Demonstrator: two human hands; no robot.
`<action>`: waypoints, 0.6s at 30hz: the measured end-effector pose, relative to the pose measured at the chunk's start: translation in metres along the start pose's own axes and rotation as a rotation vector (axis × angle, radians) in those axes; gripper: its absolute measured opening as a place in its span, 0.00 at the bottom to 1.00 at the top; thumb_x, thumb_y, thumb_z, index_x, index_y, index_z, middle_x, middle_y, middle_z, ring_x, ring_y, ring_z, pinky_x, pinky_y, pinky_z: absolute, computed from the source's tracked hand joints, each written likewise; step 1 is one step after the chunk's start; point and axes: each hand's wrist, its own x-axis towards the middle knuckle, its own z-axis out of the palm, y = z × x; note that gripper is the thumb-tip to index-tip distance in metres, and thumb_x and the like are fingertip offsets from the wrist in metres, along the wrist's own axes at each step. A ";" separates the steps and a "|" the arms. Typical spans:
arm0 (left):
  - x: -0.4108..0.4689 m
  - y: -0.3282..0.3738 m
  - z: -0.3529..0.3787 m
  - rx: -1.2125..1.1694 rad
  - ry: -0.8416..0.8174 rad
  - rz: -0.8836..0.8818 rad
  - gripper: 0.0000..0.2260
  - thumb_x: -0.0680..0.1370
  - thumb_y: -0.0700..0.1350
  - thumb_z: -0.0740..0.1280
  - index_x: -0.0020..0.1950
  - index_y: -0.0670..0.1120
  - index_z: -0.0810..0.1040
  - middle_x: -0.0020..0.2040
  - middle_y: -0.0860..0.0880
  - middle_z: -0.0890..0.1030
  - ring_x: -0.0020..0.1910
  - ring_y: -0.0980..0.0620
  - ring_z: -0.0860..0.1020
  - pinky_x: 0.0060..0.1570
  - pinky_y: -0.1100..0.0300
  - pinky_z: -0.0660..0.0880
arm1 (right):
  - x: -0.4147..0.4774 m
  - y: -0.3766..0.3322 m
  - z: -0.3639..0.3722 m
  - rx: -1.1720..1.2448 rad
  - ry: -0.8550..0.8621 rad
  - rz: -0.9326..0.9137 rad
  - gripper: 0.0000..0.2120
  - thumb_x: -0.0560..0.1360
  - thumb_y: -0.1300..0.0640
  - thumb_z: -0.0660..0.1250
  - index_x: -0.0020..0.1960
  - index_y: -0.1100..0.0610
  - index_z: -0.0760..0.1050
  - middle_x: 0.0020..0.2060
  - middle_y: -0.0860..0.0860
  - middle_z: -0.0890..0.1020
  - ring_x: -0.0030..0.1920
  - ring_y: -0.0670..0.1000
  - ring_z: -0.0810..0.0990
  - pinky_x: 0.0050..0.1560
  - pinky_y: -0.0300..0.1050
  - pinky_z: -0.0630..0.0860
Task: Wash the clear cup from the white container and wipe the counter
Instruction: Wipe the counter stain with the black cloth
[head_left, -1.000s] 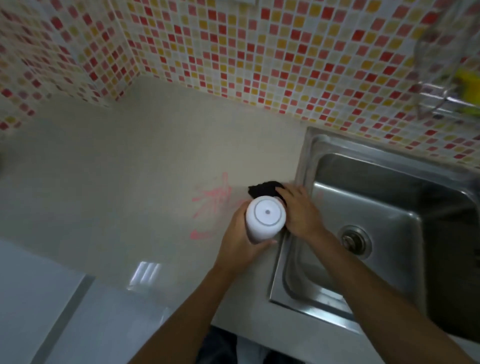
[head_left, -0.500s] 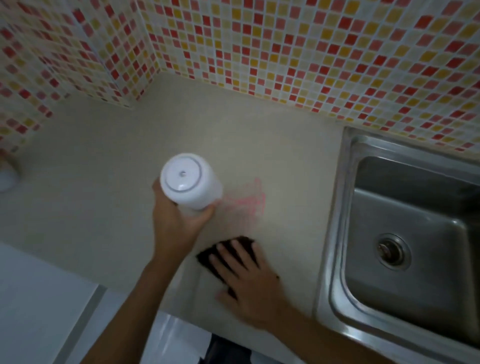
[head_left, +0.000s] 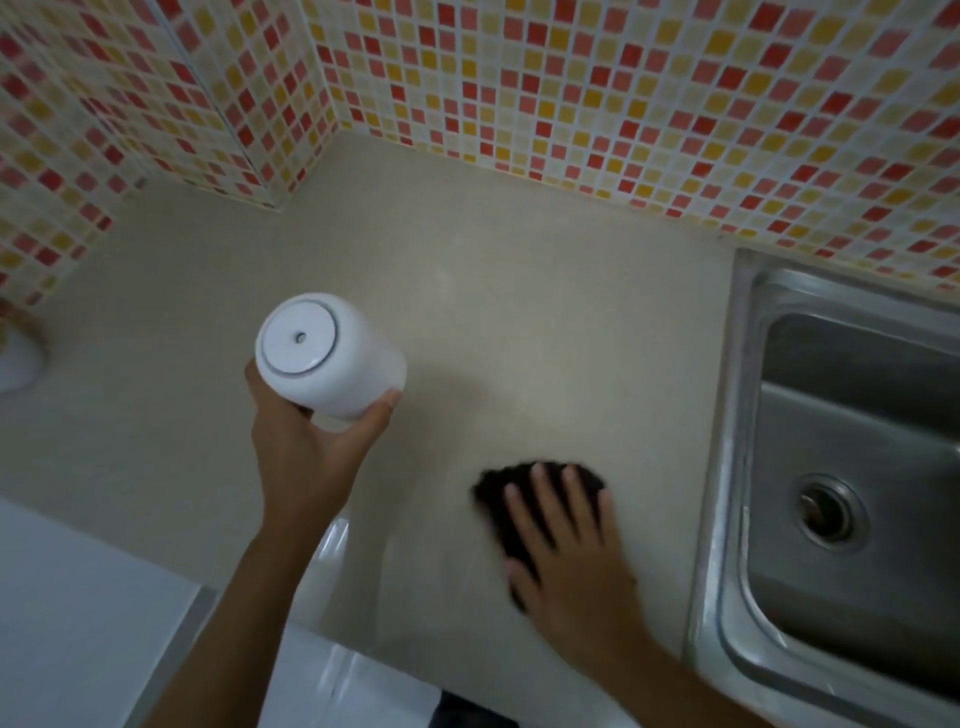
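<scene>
My left hand (head_left: 306, 457) holds a white cylindrical container (head_left: 327, 358) up above the beige counter (head_left: 467, 291), its round lidded end facing me. My right hand (head_left: 571, 551) lies flat, fingers spread, pressing a dark cloth (head_left: 498, 499) onto the counter near its front edge, left of the sink. No red smear shows on the counter. No clear cup is in view.
A stainless steel sink (head_left: 857, 467) with a round drain (head_left: 826, 512) fills the right side. Mosaic-tiled walls (head_left: 571, 93) close the counter at the back and left, meeting in a corner. A pale rounded object (head_left: 18, 358) sits at the far left edge.
My right hand slid the dark cloth from the sink's rim across the red smear toward the front; the smear is gone. My left hand lifted the white container leftward.
</scene>
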 end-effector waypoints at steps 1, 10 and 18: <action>0.001 -0.001 0.004 0.002 -0.009 -0.004 0.40 0.63 0.51 0.80 0.68 0.60 0.60 0.66 0.53 0.72 0.66 0.57 0.72 0.63 0.47 0.73 | 0.001 -0.012 0.001 0.010 -0.006 -0.051 0.30 0.78 0.42 0.55 0.77 0.49 0.55 0.77 0.54 0.57 0.76 0.62 0.54 0.70 0.68 0.56; 0.007 0.002 0.002 0.046 -0.054 0.055 0.39 0.63 0.51 0.79 0.66 0.63 0.59 0.65 0.55 0.72 0.65 0.59 0.72 0.62 0.52 0.74 | 0.245 0.131 -0.015 0.073 0.007 0.393 0.27 0.80 0.40 0.44 0.77 0.47 0.53 0.76 0.54 0.58 0.75 0.60 0.55 0.73 0.63 0.48; 0.016 -0.003 -0.019 0.017 -0.026 0.008 0.40 0.63 0.52 0.79 0.68 0.58 0.59 0.64 0.59 0.71 0.64 0.62 0.72 0.62 0.56 0.74 | 0.016 0.018 -0.003 0.020 0.024 0.099 0.29 0.77 0.44 0.57 0.75 0.54 0.61 0.75 0.59 0.61 0.74 0.65 0.58 0.68 0.68 0.59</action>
